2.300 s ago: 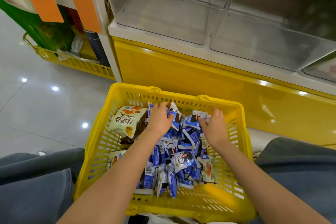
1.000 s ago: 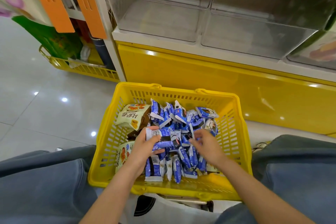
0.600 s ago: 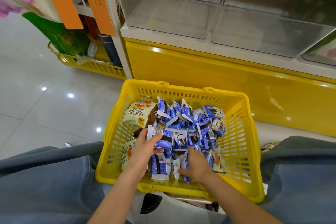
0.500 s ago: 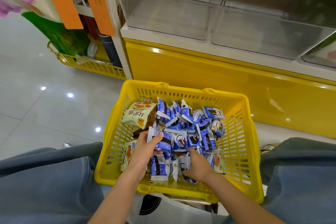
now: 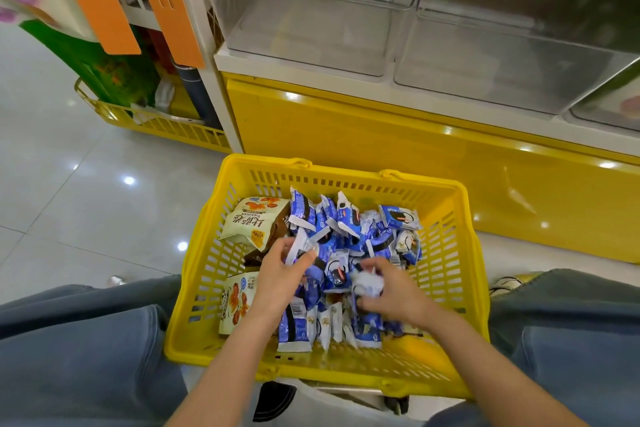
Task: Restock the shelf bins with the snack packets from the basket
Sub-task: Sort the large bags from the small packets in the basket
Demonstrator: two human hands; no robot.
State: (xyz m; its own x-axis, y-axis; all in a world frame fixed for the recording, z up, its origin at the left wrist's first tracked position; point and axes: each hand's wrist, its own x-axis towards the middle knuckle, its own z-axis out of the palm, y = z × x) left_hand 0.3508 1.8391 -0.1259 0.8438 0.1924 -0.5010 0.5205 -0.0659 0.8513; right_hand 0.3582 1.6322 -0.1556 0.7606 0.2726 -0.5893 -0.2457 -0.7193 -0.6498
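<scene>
The setting was a retail shop. Clear plastic bins [image 5: 311,28] stood in a row on a white shelf [image 5: 346,85] above a glossy yellow base panel [image 5: 346,142]. A yellow shopping basket [image 5: 346,174] held many small snack packets [image 5: 346,218]. Orange cards [image 5: 93,0] hung on the adjoining unit. The polished tiled floor [image 5: 86,201] reflected ceiling lights.

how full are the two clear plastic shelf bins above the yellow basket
Empty: the two clear plastic shelf bins show only bare floors through their walls. The blue snack packets are in the yellow plastic basket.
</scene>
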